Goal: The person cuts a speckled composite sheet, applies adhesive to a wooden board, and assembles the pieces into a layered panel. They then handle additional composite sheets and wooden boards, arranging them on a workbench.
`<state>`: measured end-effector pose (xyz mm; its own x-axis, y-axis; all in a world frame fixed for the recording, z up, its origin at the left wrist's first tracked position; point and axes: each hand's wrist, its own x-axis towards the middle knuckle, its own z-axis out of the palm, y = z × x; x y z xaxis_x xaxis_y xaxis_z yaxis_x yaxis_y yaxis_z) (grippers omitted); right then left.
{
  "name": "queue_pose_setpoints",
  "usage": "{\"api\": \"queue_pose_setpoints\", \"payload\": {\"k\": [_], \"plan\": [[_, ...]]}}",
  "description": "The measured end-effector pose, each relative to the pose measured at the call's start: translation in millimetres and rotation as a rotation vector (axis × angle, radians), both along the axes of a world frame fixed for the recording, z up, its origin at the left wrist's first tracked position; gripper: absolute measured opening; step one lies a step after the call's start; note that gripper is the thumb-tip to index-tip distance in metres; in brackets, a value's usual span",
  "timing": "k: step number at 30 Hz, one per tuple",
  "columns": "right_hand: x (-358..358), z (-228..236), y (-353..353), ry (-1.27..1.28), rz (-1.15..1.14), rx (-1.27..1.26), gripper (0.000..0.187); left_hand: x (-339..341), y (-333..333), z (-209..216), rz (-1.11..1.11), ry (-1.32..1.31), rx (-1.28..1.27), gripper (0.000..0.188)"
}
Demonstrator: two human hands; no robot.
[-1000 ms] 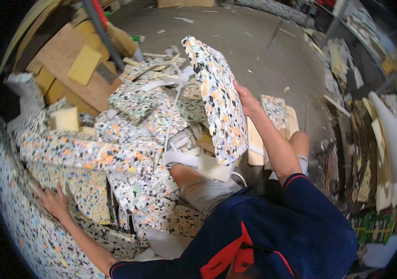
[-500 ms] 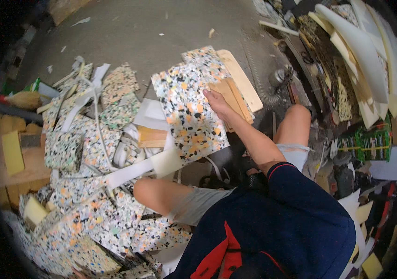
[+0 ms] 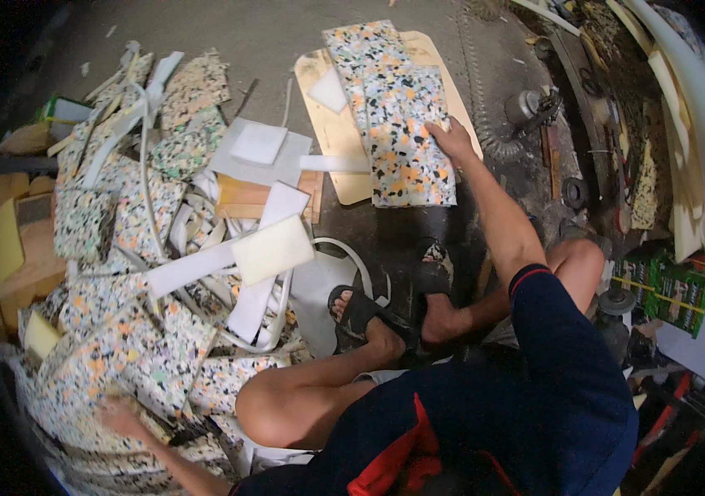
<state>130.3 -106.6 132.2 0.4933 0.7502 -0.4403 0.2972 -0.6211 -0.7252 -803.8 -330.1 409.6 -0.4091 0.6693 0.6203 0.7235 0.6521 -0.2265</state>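
Over board (image 3: 348, 186), foam panel (image 3: 410, 161) fore-and-aft

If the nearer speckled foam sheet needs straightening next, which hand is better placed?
Probably the right hand: it is at the right edge of the nearer foam sheet, while the left hand, blurred, is farther left, at the foam heap.

Workshop, rough one, foam materials everywhere. Evidence: bare grey floor (image 3: 237, 29) with scraps on it; big heap of speckled foam pieces (image 3: 84, 225) at left, white strips (image 3: 191, 269) strewn beside it; tan rounded-corner board (image 3: 346, 182) lying on the floor; pale bendy sheets (image 3: 676, 157) stacked upright at right; grimy metal cylinder (image 3: 526, 107) and black ring (image 3: 574, 192) near them. Cluttered, dusty.
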Motion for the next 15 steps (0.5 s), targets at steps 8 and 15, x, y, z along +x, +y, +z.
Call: {"api": "queue_pose_setpoints", "payload": {"k": [8, 15], "plan": [[-38.3, -5.0, -92.2, -0.31, 0.045, -0.136, 0.084, 303.9, -31.7, -141.5, -0.645, -0.646, -0.107, 0.042], [-26.5, -40.7, -119.1, -0.392, 0.241, -0.033, 0.056, 454.1, -124.4, -177.4, -0.401, -2.012, -0.033, 0.039]]}}
